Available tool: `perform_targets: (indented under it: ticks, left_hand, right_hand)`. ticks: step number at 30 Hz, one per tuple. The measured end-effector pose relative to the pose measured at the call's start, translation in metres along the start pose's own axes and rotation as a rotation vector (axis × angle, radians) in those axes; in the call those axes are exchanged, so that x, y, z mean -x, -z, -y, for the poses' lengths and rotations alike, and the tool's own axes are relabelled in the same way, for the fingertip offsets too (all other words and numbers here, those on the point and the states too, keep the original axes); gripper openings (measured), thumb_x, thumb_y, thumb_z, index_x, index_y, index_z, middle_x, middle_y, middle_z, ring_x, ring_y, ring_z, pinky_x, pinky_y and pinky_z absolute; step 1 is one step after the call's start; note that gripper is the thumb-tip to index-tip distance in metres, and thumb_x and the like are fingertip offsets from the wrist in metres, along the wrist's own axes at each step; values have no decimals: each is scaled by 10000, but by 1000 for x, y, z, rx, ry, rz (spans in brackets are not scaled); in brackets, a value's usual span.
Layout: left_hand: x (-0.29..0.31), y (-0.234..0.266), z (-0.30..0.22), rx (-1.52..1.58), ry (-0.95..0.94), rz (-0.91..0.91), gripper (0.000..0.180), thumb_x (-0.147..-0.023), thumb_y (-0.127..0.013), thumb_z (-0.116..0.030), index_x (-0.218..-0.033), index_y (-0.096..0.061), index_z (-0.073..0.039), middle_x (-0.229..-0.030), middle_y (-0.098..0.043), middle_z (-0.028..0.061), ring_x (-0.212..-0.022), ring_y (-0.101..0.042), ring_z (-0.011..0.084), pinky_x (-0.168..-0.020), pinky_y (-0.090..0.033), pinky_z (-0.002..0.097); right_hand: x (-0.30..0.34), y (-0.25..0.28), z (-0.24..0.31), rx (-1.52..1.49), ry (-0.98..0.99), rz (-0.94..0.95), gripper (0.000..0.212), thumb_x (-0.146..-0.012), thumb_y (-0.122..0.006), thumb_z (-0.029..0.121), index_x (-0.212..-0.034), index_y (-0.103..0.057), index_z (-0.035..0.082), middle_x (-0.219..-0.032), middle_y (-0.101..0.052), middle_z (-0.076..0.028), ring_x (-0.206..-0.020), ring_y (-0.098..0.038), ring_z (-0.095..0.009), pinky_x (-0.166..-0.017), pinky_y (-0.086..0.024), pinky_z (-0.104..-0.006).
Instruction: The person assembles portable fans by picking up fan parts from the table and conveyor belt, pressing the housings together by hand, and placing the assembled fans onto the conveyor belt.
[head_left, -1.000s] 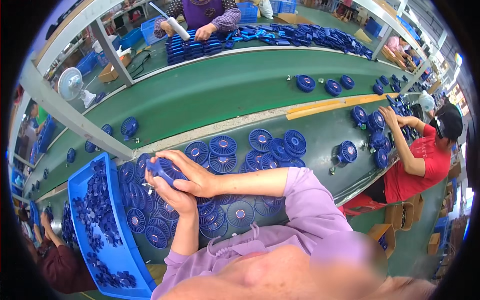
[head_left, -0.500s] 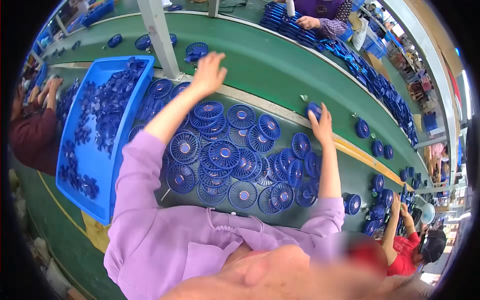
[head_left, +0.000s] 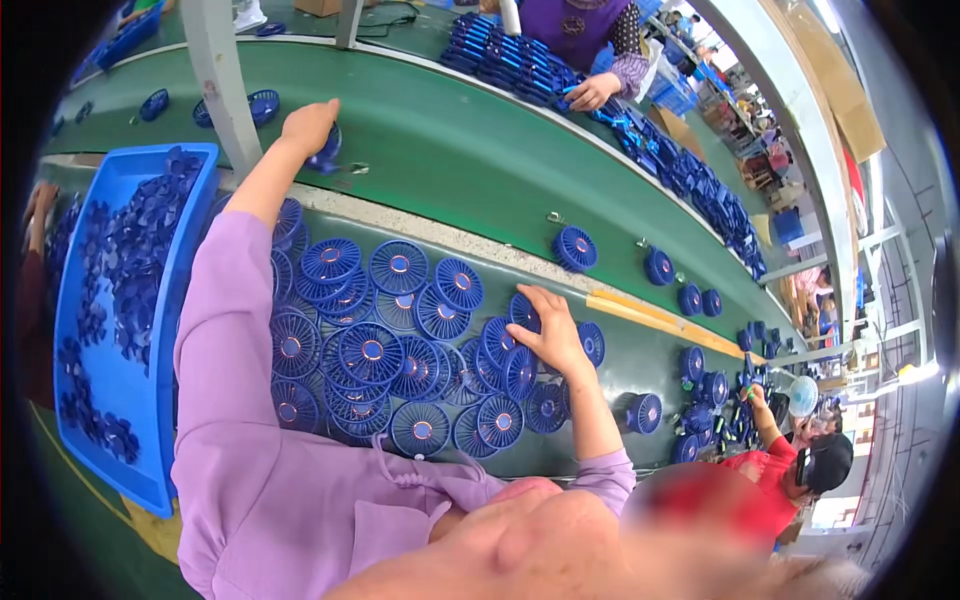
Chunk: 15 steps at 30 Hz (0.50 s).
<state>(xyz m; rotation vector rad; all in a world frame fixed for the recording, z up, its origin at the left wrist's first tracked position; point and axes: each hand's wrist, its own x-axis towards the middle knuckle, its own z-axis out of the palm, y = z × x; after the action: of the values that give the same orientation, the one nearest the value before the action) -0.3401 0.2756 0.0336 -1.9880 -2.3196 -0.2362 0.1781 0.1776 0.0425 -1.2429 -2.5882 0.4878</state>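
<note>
My left hand (head_left: 308, 128) reaches across the green belt, its fingers closed over a blue fan housing (head_left: 325, 152) that is smeared and partly hidden. My right hand (head_left: 552, 332) is above the right side of a heap of blue round fan grilles (head_left: 371, 350). Its thumb and fingers are apart, over a grille (head_left: 524, 312) that they partly cover. Most grilles lie flat and overlapping on the worktop in front of me, with pale or blue hubs. Another blue fan housing (head_left: 575, 248) sits on the belt beyond my right hand.
A blue tray (head_left: 68, 330) of small blue plastic pieces stands at left. A grey post (head_left: 218, 90) rises beside my left arm. Yellow strips (head_left: 650, 315) edge the belt at right. Co-workers (head_left: 598, 92) sit across the belt and at right, near piled blue parts (head_left: 690, 165).
My right hand has left the fan housing on the belt and come back over the grilles. My left hand has closed over a housing. The view has swung, shifting everything left.
</note>
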Motion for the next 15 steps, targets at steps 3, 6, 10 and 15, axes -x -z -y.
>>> perform_targets:
  ticks: [3, 6, 10, 15]
  left_hand:
    - [30, -1, -8, 286, 199, -222, 240, -862, -517, -104, -1095, -471, -69, -895, -667, 233, -903, -634, 430, -785, -480, 542]
    - [73, -7, -29, 606, 242, -248, 562, -758, -566, -55, -1306, -440, -64, -990, -658, 194, -906, -670, 332, -759, -551, 439]
    - [111, 9, -110, 1681, 190, 50, 579, -716, -599, 9, -1278, -460, 4, -1099, -603, 144, -898, -658, 249, -709, -597, 362]
    - [171, 37, -177, 2124, 106, 340, 503, -957, -579, -354, -1321, -409, -52, -1192, -584, 123, -1071, -614, 266, -907, -517, 452]
  right_hand:
    - [-13, 1, -13, -310, -70, -44, 675, -775, -747, 302, -1348, -502, 43, -1345, -512, -229, -1197, -515, -399, -1050, -396, -422]
    - [-41, 14, 19, -719, -74, -55, 625, -809, -707, 211, -1362, -486, 20, -1335, -542, -161, -1193, -544, -257, -997, -436, -356]
    - [-59, 27, 68, -607, 142, -240, 656, -787, -694, 143, -1388, -456, 35, -1355, -519, -132, -1169, -548, -249, -982, -442, -366]
    - [-84, 20, 130, -177, 458, -466, 750, -704, -781, 203, -1364, -463, 40, -1336, -498, -179, -1242, -442, -358, -1059, -357, -451]
